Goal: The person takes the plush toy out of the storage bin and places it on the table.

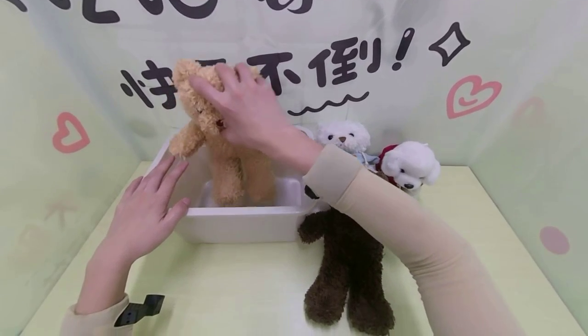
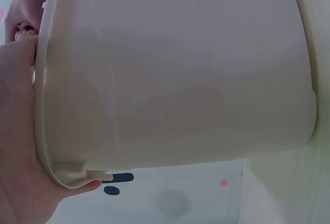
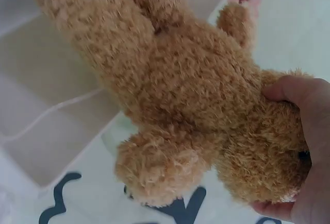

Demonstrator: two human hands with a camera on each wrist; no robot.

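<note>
My right hand (image 1: 250, 109) grips a light-brown teddy bear (image 1: 225, 170) by the head, its fingers over the top and part of the face. Upright, the bear has its legs down inside a white plastic bin (image 1: 243, 226); whether its feet touch the bottom I cannot tell. In the right wrist view the fluffy body (image 3: 196, 80) hangs from the hand (image 3: 314, 131), with the thumb on one side of the head. My left hand (image 1: 147, 213) rests on the bin's left rim with straight fingers, near the bear's arm. The left wrist view mostly shows the bin's outer wall (image 2: 180, 80).
A dark brown plush toy (image 1: 351, 264) lies in front of the bin's right end, its upper part hidden by my right sleeve (image 1: 390, 213). Behind it sit a white teddy bear (image 1: 344, 134) and a white plush dog (image 1: 411, 165). A printed curtain (image 1: 505, 172) surrounds the pale table (image 1: 229, 285).
</note>
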